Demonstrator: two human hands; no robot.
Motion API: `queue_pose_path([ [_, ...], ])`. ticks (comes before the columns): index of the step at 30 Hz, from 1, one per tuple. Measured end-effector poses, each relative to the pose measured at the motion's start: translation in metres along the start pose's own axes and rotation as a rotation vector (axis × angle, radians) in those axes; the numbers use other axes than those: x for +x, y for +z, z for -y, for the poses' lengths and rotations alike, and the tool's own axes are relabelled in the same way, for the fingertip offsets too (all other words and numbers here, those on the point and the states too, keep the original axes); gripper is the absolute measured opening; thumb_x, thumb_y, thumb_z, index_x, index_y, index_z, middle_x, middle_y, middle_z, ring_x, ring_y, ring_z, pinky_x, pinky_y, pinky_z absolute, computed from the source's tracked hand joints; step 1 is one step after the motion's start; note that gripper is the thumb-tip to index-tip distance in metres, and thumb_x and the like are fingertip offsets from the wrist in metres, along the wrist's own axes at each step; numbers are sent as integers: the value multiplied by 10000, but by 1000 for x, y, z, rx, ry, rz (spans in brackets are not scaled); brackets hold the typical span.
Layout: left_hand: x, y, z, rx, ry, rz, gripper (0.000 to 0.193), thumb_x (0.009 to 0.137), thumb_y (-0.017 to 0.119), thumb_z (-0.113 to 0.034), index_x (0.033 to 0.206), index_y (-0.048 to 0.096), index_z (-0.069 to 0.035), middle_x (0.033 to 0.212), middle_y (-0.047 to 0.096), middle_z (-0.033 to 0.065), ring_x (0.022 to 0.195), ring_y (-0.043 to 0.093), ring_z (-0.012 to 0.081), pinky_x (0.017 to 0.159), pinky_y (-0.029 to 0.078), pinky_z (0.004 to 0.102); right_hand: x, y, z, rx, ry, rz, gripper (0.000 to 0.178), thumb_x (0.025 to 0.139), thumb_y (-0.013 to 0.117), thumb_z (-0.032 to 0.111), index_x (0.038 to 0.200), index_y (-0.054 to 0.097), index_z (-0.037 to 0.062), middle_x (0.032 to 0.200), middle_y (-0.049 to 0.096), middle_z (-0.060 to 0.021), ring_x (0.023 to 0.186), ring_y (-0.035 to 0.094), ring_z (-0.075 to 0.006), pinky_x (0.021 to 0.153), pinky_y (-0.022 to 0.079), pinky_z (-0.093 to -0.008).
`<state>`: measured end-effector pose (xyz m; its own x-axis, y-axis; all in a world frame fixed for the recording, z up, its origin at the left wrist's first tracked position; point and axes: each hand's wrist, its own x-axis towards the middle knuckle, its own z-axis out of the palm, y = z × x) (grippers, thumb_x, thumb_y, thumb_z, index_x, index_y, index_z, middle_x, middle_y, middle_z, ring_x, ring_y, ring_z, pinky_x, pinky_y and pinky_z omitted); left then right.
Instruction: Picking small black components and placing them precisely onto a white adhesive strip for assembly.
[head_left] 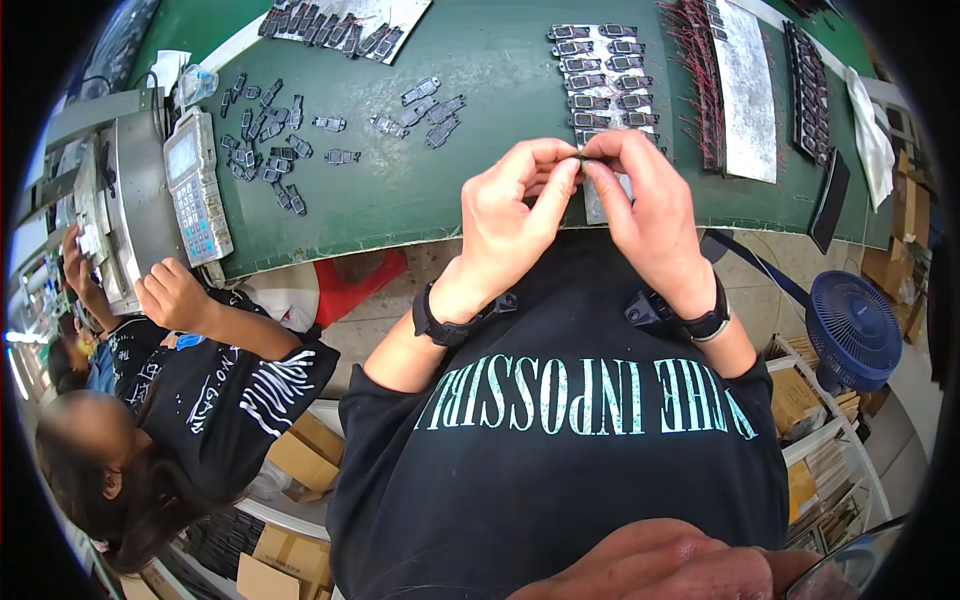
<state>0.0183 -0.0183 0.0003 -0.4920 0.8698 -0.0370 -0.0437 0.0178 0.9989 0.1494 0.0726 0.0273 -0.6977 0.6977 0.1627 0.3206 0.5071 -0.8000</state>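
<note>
Fingertips of both hands, left (510, 215) and right (645, 205), pinch one small dark part (581, 157) at upper centre, above the green surface (450, 190). Best held steady and level (its detail is too small to tell), clear of the rows of parts (597, 75).

Two hands, the left hand (510, 215) and the right hand (650, 215), meet over one small dark part (580, 155). Just beyond the fingertips lie two columns of dark parts (597, 75), about six in each, and far to the left of the left hand some two dozen loose dark parts (265, 140) are scattered. One blue fan (850, 330) stands to the right of the right hand, and one grey keypad unit (197, 185) lies far left.
</note>
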Motion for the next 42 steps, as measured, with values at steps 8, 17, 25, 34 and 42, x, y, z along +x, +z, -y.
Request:
queue_pose_path([
  [8,-16,10,7,267,134,25,134,899,666,-13,1028,641,13,839,724,109,723,724,163,634,570,277,-21,-2,-7,-99,-84,-15,228,854,667,-39,1066,590,-10,984,623,-142,800,631,-259,730,515,-349],
  [17,13,18,3,400,-92,75,133,914,669,-89,989,601,-2,759,690,76,646,686,144,582,532,294,-4,-88,-8,-186,-32,-215,228,877,683,20,1105,675,14,983,684,-97,843,646,-196,780,513,-284],
  [25,9,20,10,716,232,100,160,887,682,-102,999,582,-45,782,653,111,687,662,302,624,527,400,21,-146,-42,-353,62,-168,182,940,626,59,1100,673,-15,1046,685,-72,917,636,-125,835,497,-254],
  [34,6,18,8,815,228,73,190,876,708,-122,1000,583,-49,812,648,96,722,666,289,633,533,392,86,-135,-90,-480,-126,-53,168,924,651,88,1076,680,24,983,663,-94,830,652,-204,753,505,-283],
  [42,6,-23,8,868,428,-142,185,855,729,-156,986,619,-85,823,644,60,720,659,261,622,534,376,94,-130,-97,-489,-72,-27,180,936,638,92,1103,638,24,967,636,-84,810,618,-183,770,497,-278],
])
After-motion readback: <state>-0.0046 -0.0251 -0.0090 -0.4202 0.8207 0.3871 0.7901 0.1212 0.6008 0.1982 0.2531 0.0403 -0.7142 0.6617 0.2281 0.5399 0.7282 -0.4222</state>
